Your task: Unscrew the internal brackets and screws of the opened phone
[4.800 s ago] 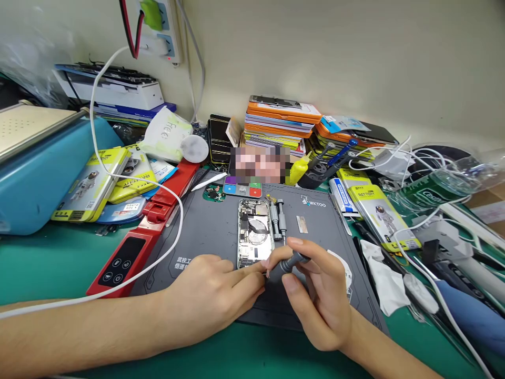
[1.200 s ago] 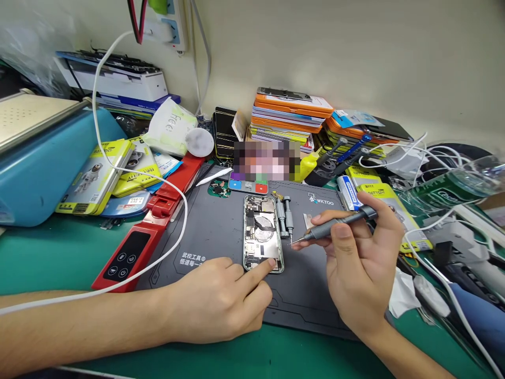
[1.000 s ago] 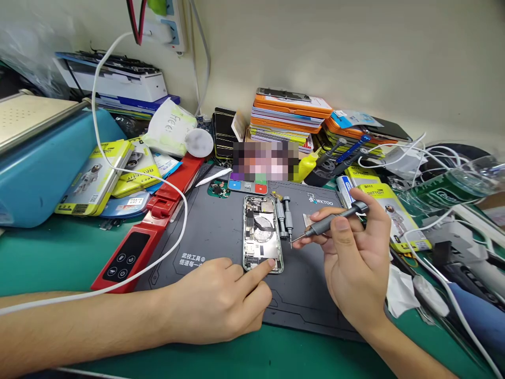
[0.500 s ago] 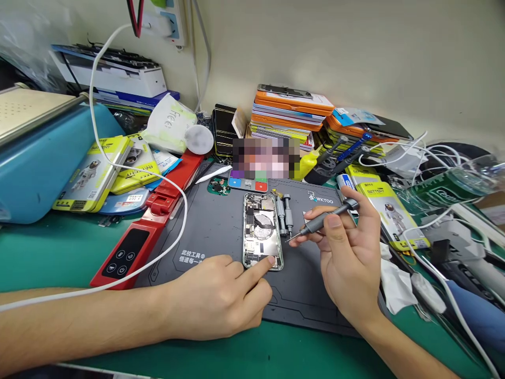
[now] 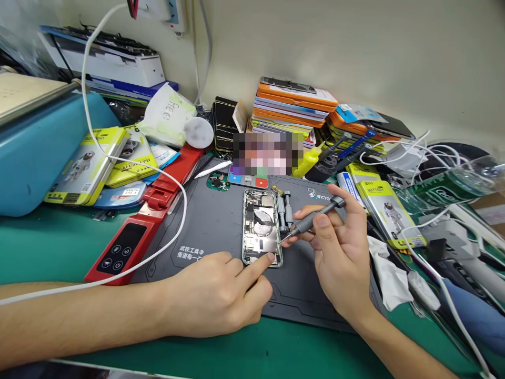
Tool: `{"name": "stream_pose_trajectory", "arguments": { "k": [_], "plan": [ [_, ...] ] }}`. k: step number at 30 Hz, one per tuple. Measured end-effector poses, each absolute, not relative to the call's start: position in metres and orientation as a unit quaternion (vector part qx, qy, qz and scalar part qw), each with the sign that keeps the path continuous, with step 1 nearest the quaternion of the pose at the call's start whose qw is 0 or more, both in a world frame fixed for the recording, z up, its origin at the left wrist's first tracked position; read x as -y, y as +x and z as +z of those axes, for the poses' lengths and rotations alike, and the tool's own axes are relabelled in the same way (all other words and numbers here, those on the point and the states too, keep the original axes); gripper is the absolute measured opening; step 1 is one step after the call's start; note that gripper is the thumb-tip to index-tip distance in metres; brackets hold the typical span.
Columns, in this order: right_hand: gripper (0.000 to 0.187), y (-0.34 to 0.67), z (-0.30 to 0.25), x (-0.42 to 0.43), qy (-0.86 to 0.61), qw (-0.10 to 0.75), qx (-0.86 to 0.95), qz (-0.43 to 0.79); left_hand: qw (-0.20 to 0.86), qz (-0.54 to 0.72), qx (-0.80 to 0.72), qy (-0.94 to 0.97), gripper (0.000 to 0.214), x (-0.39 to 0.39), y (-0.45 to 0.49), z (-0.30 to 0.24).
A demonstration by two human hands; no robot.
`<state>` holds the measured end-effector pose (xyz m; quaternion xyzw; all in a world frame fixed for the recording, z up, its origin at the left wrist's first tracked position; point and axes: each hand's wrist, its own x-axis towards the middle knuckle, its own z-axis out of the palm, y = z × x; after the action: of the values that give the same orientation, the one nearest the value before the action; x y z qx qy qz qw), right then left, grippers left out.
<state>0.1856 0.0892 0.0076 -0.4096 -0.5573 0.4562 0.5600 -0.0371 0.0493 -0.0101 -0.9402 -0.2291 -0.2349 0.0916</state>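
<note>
Head view: a phone [image 5: 262, 227] is laid on a gray mat [image 5: 216, 216]. Its opening looks done, as its insides are bare; many parts are in it, and it is not closed up yet. A screwdriver [image 5: 305, 225] is gripped by the right hand [image 5: 343, 258], to the phone's right. The phone's near end is touched by one finger of the left hand [image 5: 221, 292]; whether anything is held in the curled fingers is hidden. Whether the phone's edge is touched by the tip cannot be told.
</note>
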Motion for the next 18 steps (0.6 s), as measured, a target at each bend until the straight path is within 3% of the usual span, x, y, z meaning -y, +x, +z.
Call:
{"name": "stream_pose_trajectory", "arguments": {
  "k": [5,12,18],
  "plan": [
    [0.038,0.183,0.005,-0.087,-0.396,0.543,0.617,0.409,0.1,-0.233,0.225,-0.941,0.014,-0.049,-0.038,-0.011],
    [0.055,0.18,-0.004,-0.079,-0.353,0.489,0.744,0.286,0.122,-0.23,0.226,-0.939,0.016,-0.047,-0.037,-0.01],
    [0.063,0.18,-0.007,-0.079,-0.345,0.457,0.773,0.275,0.139,-0.234,0.223,-0.936,0.014,-0.047,-0.036,-0.013]
  ]
}}
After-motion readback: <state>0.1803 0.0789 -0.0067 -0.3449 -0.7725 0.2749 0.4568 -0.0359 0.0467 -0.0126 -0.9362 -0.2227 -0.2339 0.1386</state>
